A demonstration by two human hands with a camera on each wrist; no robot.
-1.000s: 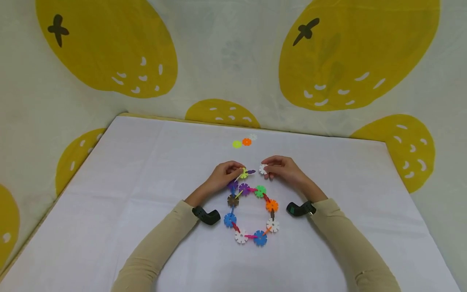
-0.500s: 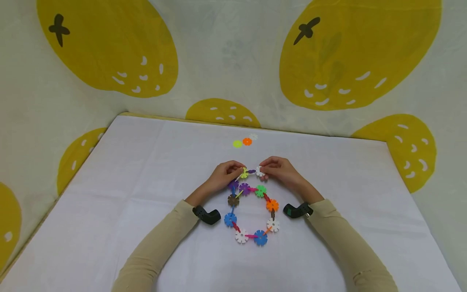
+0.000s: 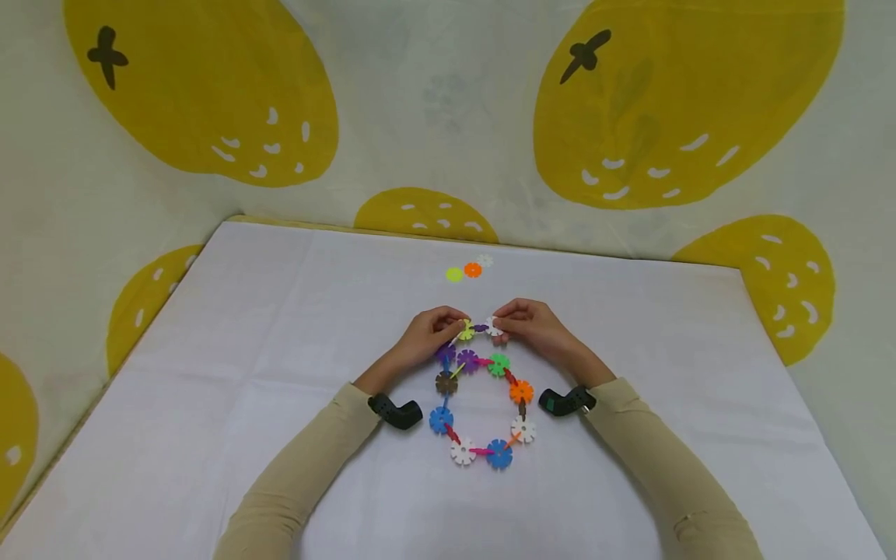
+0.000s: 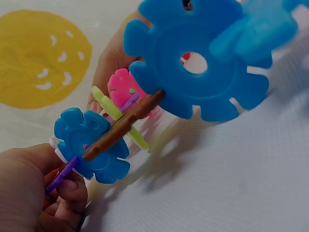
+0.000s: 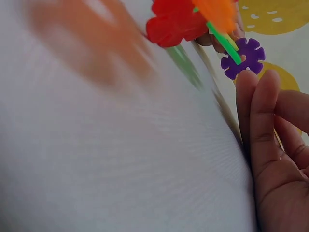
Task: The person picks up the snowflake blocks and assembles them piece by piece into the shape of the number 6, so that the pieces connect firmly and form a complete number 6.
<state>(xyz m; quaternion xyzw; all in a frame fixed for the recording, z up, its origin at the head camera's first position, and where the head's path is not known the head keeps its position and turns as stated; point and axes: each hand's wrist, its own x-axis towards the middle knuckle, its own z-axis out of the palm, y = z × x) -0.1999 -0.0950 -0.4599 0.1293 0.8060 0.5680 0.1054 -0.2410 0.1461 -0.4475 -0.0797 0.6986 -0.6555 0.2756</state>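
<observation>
A ring of notched plastic snowflake discs lies on the table, including a green disc (image 3: 499, 364), an orange disc (image 3: 521, 391) and a blue disc (image 3: 499, 454). From its upper left a short branch extends. My left hand (image 3: 425, 336) pinches the branch's yellow-green disc (image 3: 467, 332). Edge-on beside it stands a purple disc (image 3: 480, 328), also visible in the right wrist view as a purple disc (image 5: 256, 50). My right hand (image 3: 537, 327) pinches a white disc (image 3: 493, 327) against the purple one's right side. How deeply their slots engage is too small to tell.
Beyond the hands lie three loose discs: a yellow-green one (image 3: 454, 274), an orange one (image 3: 473, 270) and a white one (image 3: 485, 260). A white cloth (image 3: 336, 482) covers the table. Behind it hangs a curtain (image 3: 448, 117) with yellow fruit shapes.
My right hand has moved left with the white disc, closing the gap to the purple disc. The left hand has stayed nearly still on the yellow-green disc.
</observation>
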